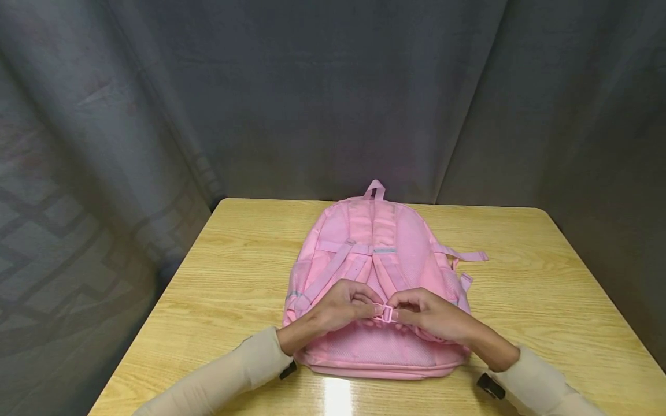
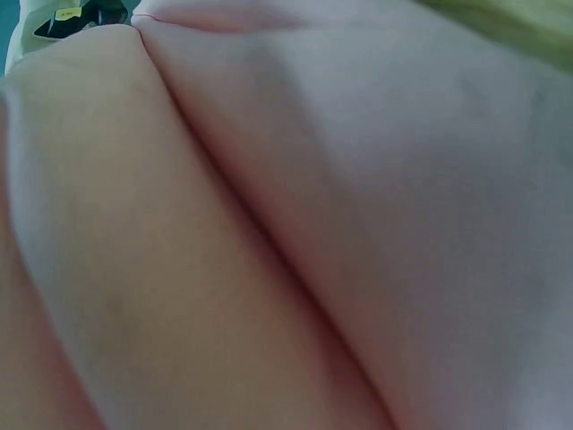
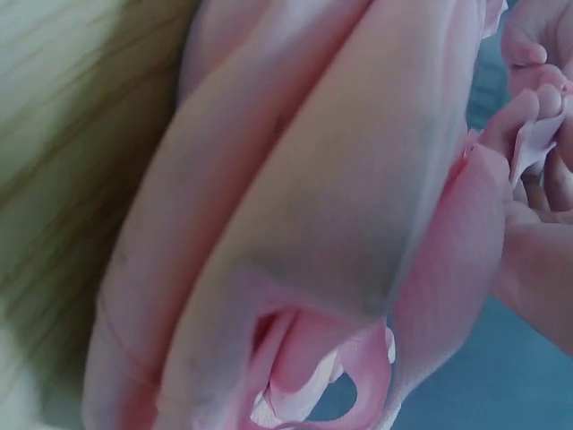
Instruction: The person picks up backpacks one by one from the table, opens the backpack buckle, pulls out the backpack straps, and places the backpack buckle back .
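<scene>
A pink backpack (image 1: 372, 349) lies on the table with its shoulder straps facing up. Over its lower part, both hands meet at a small pink buckle (image 1: 387, 314). The left hand (image 1: 343, 306) pinches the buckle's left side between thumb and fingers, and the right hand (image 1: 434, 315) pinches its right side. Whether the two halves are joined cannot be seen. In the right wrist view, fingers grip a piece of pink strap (image 3: 534, 143) at the right edge. Blurred pink fabric of the backpack (image 2: 430, 224) fills most of the left wrist view.
The backpack rests on a light wooden table (image 1: 229, 277). Its top handle (image 1: 376, 188) points toward the back edge, and a loose strap (image 1: 470, 256) sticks out to the right. Grey curtains (image 1: 322, 98) hang behind and at both sides.
</scene>
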Demonstrator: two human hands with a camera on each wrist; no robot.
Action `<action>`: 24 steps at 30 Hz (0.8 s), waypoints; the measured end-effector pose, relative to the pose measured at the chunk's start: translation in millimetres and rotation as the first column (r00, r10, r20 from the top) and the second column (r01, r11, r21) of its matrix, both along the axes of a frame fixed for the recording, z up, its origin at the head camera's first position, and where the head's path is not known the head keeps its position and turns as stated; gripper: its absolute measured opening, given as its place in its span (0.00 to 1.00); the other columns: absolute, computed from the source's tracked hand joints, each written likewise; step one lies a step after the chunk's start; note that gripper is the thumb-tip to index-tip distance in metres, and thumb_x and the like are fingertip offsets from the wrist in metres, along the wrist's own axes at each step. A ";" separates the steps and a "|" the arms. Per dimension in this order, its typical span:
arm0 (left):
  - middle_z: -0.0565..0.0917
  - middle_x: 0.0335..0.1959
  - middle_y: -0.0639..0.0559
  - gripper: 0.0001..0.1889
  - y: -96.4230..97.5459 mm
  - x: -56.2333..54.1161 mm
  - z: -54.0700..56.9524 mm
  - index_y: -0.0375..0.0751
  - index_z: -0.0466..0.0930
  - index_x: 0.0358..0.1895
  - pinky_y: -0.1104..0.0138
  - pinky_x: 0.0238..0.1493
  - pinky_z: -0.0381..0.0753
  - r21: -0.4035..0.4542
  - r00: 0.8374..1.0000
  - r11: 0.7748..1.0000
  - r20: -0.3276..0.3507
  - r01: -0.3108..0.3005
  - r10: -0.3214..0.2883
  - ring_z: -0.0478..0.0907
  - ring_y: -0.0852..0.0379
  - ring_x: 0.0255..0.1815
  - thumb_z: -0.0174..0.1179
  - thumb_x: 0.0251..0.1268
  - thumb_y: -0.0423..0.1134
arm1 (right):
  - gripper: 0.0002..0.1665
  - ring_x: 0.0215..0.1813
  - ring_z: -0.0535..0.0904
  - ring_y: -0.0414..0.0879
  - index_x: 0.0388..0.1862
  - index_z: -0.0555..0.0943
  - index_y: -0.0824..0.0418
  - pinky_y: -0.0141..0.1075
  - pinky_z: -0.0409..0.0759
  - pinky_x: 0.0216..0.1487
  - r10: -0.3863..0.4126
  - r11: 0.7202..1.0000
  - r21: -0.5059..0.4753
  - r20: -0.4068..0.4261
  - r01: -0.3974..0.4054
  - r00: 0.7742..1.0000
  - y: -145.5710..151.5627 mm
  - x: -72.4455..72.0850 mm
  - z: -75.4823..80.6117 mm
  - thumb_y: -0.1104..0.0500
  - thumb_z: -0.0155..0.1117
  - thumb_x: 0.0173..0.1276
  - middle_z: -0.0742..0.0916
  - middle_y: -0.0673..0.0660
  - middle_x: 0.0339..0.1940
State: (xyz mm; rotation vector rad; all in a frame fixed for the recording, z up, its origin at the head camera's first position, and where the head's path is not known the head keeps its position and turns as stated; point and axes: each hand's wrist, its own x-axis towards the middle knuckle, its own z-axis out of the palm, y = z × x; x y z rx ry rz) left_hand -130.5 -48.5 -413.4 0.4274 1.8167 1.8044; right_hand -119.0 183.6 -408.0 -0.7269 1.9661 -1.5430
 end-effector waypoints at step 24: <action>0.87 0.32 0.38 0.08 1.6 -0.1 -0.5 0.22 0.81 0.42 0.57 0.40 0.89 -0.016 1.000 1.000 -0.010 -0.003 0.003 0.85 0.55 0.29 0.63 0.62 0.25 | 0.09 0.37 0.80 0.39 0.43 0.81 0.69 0.31 0.83 0.39 0.056 0.998 0.034 -0.089 -0.053 0.994 10.9 -3.4 0.8 0.64 0.56 0.75 0.85 0.71 0.35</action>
